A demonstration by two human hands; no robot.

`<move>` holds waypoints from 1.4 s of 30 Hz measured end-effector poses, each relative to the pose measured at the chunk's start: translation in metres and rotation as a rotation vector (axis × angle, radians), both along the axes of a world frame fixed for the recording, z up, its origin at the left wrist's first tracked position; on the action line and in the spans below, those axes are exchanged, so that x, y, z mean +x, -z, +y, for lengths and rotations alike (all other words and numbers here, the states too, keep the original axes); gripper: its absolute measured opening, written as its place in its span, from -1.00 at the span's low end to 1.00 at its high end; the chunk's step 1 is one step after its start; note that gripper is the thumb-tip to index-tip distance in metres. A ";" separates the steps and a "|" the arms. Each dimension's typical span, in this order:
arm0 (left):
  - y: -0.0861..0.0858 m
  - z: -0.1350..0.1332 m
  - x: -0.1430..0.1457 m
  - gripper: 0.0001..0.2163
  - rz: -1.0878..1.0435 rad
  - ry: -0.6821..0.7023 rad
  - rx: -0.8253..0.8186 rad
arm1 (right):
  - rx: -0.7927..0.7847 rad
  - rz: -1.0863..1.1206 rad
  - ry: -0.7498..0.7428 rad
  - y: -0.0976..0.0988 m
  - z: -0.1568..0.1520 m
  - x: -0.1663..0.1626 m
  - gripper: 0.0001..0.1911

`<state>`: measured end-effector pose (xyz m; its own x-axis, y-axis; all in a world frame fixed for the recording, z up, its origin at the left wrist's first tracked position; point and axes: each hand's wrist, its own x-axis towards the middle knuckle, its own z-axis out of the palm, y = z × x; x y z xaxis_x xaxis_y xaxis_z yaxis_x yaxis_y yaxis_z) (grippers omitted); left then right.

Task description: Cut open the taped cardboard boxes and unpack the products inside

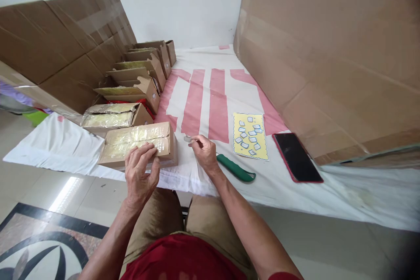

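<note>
Brown cardboard box w/ yellowish top [136, 135] sat nr front edge of white-and-pink cloth-covered surface [241, 92], top lying flat under glossy clear tape [159, 145]. Closing looked done on that 1; row of brown open-top cardboard boxes [148, 95] behind, not closed yet. L hand [141, 173] fingers lay open on top; R hand [204, 154] fingers pinched tiny greyish piece [187, 138], couldn't tell what tbh.

Single head-worn view — looks forward and down from above wearer's lap [203, 216], across cloth-covered table [197, 59] to pale wall [180, 8] at top; left hand [141, 168] and right hand [205, 153] close, below centre — wide frame, floor [98, 192] at lower left
</note>
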<state>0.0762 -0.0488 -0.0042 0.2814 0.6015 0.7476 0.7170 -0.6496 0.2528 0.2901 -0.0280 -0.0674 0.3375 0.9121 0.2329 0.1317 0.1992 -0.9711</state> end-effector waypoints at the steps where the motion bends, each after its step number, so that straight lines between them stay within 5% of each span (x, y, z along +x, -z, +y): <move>1: 0.000 0.000 0.000 -0.79 -0.002 0.001 0.004 | -0.028 0.045 -0.003 -0.003 -0.005 0.007 -0.86; 10: -0.007 -0.025 0.017 -0.79 -0.190 -0.024 0.009 | -0.127 0.291 0.006 -0.023 -0.065 0.031 -0.82; 17: -0.002 -0.047 0.067 -0.87 -0.404 0.230 -0.582 | -0.091 0.249 -0.036 -0.033 -0.096 0.019 -0.87; 26: 0.012 -0.048 0.079 -0.74 -0.684 0.308 -0.983 | -0.056 0.093 -0.053 -0.034 -0.113 0.019 -0.92; 33: 0.014 -0.051 0.084 -0.84 -0.770 0.384 -1.046 | -0.076 0.133 -0.120 -0.026 -0.119 0.021 -0.88; 42: 0.015 -0.055 0.083 -0.90 -0.661 0.453 -1.068 | -0.199 0.301 -0.300 -0.026 -0.120 0.036 -0.57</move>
